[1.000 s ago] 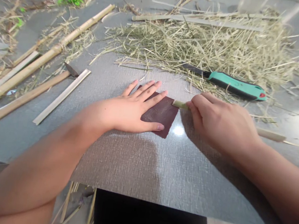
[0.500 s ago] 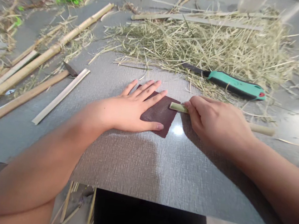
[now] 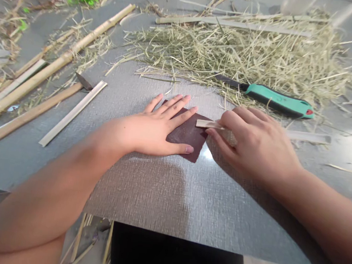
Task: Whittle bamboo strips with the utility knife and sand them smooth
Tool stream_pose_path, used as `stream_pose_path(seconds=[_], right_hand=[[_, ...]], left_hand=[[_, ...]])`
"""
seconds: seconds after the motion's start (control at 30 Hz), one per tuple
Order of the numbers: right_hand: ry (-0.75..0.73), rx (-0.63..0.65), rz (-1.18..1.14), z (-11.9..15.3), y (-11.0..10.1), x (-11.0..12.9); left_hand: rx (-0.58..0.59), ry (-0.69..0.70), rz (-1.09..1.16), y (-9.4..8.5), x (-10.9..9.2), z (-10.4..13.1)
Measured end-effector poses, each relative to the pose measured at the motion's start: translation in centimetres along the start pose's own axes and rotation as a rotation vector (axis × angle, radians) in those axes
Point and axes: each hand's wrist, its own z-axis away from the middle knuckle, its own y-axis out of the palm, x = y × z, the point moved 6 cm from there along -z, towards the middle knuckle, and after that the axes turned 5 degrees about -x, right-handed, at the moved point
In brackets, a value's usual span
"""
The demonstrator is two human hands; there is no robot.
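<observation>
My left hand (image 3: 160,126) lies flat with fingers spread on a dark brown sheet of sandpaper (image 3: 193,132), pressing it to the table. In my right hand (image 3: 251,136) is a split bamboo strip (image 3: 310,137), pinched between thumb and fingers near its left end. That end rests over the right part of the sandpaper, and the strip runs out to the right behind the hand. Its pale hollow side shows. Beyond my right hand lies a knife (image 3: 278,100) with a green and black handle, its dark blade partly among shavings.
A big heap of bamboo shavings (image 3: 251,51) spreads across the back. To the left are a wooden-handled tool (image 3: 38,110) with a dark metal head, another bamboo strip (image 3: 73,114) and a long bamboo pole (image 3: 87,41). The grey table's front edge runs close below my hands.
The bamboo strip has turned over in my right hand, from its greenish outer side to its pale hollow side. My right fingers have shifted their grip; my left hand stays put.
</observation>
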Motion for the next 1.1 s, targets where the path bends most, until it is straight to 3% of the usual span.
stream_pose_path(seconds=[0.57,0.87,1.1], right_hand=[[0.156,-0.069,-0.198,0.0,0.0,-1.4],[0.122,-0.089,-0.217,0.3,0.1,-0.9],[0.085,-0.029,-0.182,0.1,-0.4,-0.3]], left_hand=[[0.013,-0.013,-0.02,-0.1,0.0,0.0],[-0.014,0.008,0.009,-0.1,0.2,0.0],[-0.018,0.01,0.008,-0.1,0.1,0.1]])
